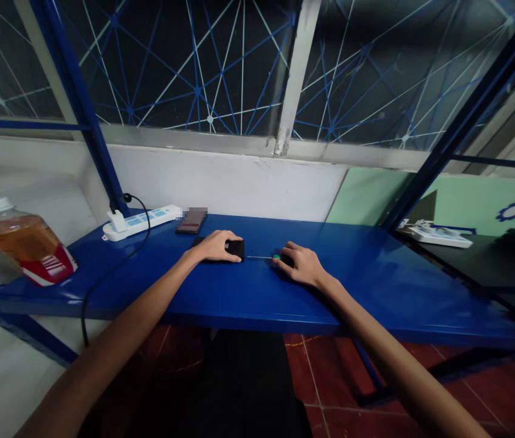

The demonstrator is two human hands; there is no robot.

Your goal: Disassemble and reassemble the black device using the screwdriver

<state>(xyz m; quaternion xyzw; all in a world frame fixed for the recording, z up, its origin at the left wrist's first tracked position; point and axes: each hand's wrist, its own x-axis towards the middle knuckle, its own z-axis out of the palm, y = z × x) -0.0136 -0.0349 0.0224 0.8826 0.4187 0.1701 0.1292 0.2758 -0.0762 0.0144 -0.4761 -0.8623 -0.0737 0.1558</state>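
A small black flat device [235, 248] lies on the blue shelf [366, 286]. My left hand [215, 246] rests over its left part, fingers curled down on it. My right hand [301, 264] is closed round the green-and-black handle of a screwdriver [266, 258]. The thin metal shaft lies low over the shelf and points left, its tip at the black device's right edge.
A dark phone [191, 220] and a white power strip [141, 222] with a black cable [106, 274] lie at the shelf's back left. A bottle of amber liquid [24, 242] lies at far left. Another shelf at right holds a white flat item [439, 235].
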